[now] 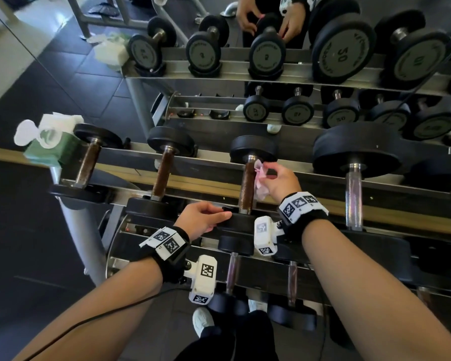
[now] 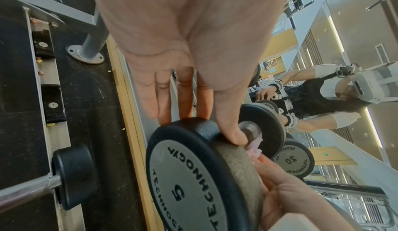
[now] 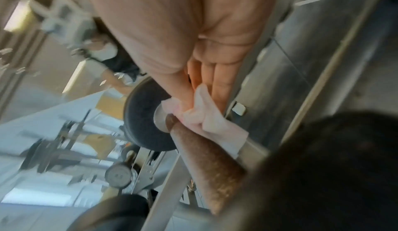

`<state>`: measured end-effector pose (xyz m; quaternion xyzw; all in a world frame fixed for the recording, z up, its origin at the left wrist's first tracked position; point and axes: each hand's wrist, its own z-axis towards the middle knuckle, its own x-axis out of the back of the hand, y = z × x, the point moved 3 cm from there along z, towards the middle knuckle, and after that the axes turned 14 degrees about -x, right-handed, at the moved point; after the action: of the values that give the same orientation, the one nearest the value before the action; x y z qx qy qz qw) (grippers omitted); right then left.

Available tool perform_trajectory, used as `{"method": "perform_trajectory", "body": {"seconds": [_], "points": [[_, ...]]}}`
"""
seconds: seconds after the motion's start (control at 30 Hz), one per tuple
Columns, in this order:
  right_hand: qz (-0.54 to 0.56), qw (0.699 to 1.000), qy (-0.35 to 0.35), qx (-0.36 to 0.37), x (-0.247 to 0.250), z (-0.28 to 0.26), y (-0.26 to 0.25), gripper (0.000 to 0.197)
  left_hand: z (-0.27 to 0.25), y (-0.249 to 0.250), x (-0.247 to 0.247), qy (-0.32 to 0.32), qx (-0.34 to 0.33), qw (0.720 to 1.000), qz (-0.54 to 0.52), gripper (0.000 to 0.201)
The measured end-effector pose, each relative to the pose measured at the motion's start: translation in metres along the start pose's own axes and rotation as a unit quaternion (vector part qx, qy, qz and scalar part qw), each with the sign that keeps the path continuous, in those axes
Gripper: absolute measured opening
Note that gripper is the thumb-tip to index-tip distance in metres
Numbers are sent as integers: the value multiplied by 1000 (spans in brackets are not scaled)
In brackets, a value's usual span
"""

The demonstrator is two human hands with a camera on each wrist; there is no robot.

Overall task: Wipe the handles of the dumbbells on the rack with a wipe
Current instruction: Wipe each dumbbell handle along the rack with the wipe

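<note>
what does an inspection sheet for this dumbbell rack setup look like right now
surface: metal rack, tiered rails, dumbbells lying across them.
job's things: pink wipe against the rusty brown handle of the dumbbell marked 5; two more brown handles to its left, shiny ones to its right.
clutter: green wipes pack, lid open, at the rack's left end.
grippers: right hand pinches the wipe; left hand holds the dumbbell's near head.
cables: black cable trailing under the left forearm.
surroundings: mirror behind the rack, dark tiled floor.
</note>
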<state>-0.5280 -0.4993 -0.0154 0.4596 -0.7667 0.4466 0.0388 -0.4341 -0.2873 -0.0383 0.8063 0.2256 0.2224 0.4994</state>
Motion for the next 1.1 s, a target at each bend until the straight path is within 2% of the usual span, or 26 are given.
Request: {"method": "perform_trajectory", "body": {"seconds": [0.1, 0.23, 0.27, 0.37, 0.43, 0.57, 0.7, 0.83, 0.9, 0.97, 1.03, 1.1], "points": [[67, 997, 8, -31, 0, 0, 3, 32, 0, 0, 0, 0, -1, 1000, -3, 34], [51, 998, 14, 20, -2, -8, -1, 22, -1, 0, 0, 3, -3, 1000, -2, 33], [43, 999, 12, 30, -3, -10, -2, 25, -2, 0, 0, 3, -3, 1000, -1, 32], [-4, 999, 5, 54, -5, -19, -5, 44, -2, 1, 0, -1, -6, 1000, -4, 31], [-47, 996, -9, 72, -8, -22, -7, 48, -1, 1, 0, -1, -7, 1000, -2, 32], [-102, 990, 5, 95, -8, -25, -13, 22, -2, 1, 0, 0, -3, 1000, -5, 33], [-242, 961, -8, 134, -5, -34, -1, 22, -1, -2, 1, -3, -1, 1000, -4, 32], [-282, 948, -57, 134, -6, -50, 23, 20, 1, -3, 1, 0, -4, 1000, 4, 30], [-266, 956, -82, 99, -5, -50, 24, 19, 1, -3, 0, 1, -2, 1000, 3, 29], [-187, 979, -55, 66, 3, -43, 14, 19, 0, -3, 1, 0, -2, 1000, 1, 29], [-135, 989, -3, 52, 8, -35, 2, 27, 0, -3, 1, -3, -4, 1000, 0, 29], [-113, 993, -18, 26, 1, -29, -7, 34, -2, -3, 1, -1, -5, 1000, -1, 29]]}}
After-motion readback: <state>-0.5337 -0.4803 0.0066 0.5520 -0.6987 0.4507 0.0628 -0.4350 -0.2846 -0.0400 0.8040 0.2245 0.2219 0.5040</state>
